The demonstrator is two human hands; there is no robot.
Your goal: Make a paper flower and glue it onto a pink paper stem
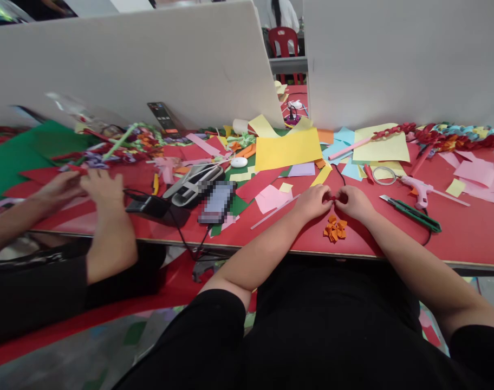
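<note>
My left hand (314, 202) and my right hand (353, 202) meet over the red table, fingertips pinched close together. Between them they hold a small dark red piece of paper (333, 199), mostly covered by the fingers. Just below, nearer the table's front edge, lies a little heap of folded orange paper pieces (335, 229). To the right of my right hand rest a green box cutter (411, 213) with its blade out and a pink glue gun (421, 189). A thin pale stick (275, 212) lies left of my left hand.
Yellow paper (288, 149) and other coloured sheets spread behind my hands. A phone (218, 202), an open grey case (194, 184) and cables lie to the left. Further left, a co-worker's hands (103, 187) work at the same table. White partitions (149, 59) stand at the back.
</note>
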